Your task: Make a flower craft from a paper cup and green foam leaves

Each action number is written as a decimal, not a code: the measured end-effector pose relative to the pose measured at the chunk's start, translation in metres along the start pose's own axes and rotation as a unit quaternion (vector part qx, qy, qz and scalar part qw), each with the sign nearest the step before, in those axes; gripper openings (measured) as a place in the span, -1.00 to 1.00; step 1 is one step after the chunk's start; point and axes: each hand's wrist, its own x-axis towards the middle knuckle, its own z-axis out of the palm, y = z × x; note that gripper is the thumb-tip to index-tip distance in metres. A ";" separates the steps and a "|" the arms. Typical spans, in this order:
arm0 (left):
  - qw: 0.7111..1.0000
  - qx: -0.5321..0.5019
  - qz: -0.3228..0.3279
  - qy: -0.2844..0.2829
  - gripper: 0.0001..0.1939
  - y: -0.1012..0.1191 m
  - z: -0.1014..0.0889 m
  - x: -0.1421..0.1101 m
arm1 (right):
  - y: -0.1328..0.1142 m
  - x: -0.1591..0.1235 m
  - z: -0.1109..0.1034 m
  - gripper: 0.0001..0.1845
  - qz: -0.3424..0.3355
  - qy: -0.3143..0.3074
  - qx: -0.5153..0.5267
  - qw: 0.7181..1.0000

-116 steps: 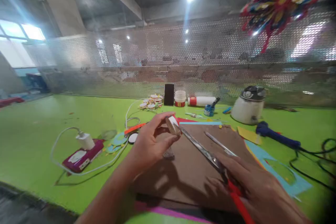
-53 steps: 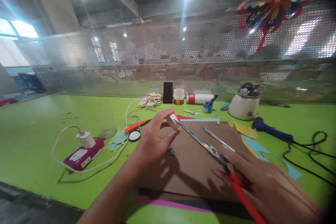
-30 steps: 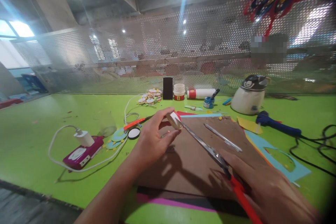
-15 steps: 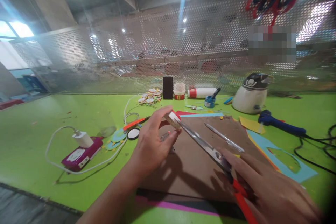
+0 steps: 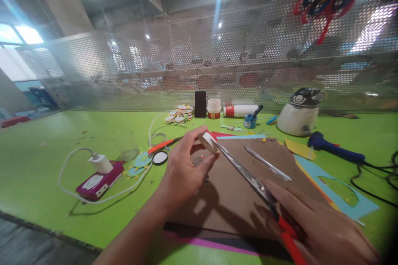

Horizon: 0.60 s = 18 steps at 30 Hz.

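Note:
Between the thumb and fingers of my left hand (image 5: 186, 165) is a short round paper-cup piece (image 5: 209, 141), white with a red edge, tilted above the brown board (image 5: 236, 215). My right hand (image 5: 317, 219) is wrapped round the red handles of a pair of scissors (image 5: 241, 169). Their blades point up and left, and the tip meets the cup piece at its rim. Whether the blades are slightly apart there is too small to tell. A clear pen (image 5: 268, 164) lies on the board to the right of the blades. A small item beneath my left hand is mostly hidden.
On the green table (image 5: 40, 145) are a purple power strip (image 5: 99, 180), an orange cutter (image 5: 161, 147), stacked paper cups (image 5: 214, 108) and a blue jar (image 5: 249, 121). A white-and-black pot (image 5: 298, 114), a blue-handled corded tool (image 5: 337, 149) and blue paper scraps (image 5: 357, 198) lie right.
Both hands keep their holds, and the scissors' tip stays at the cup piece. The piece has turned slightly in my left fingers. The head view has shifted a little.

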 end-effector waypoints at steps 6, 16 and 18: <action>1.000 -0.004 0.000 -0.001 -0.51 0.000 0.000 0.001 | 0.002 -0.001 -0.002 -0.54 -0.011 0.014 -0.026 1.000; 1.000 0.006 -0.003 -0.020 -0.50 0.000 -0.001 0.000 | 0.007 -0.004 -0.001 -0.49 -0.014 -0.003 -0.039 0.999; 1.000 0.003 -0.003 -0.024 -0.50 0.001 -0.001 0.000 | 0.007 -0.004 -0.001 -0.51 -0.020 0.008 -0.033 0.999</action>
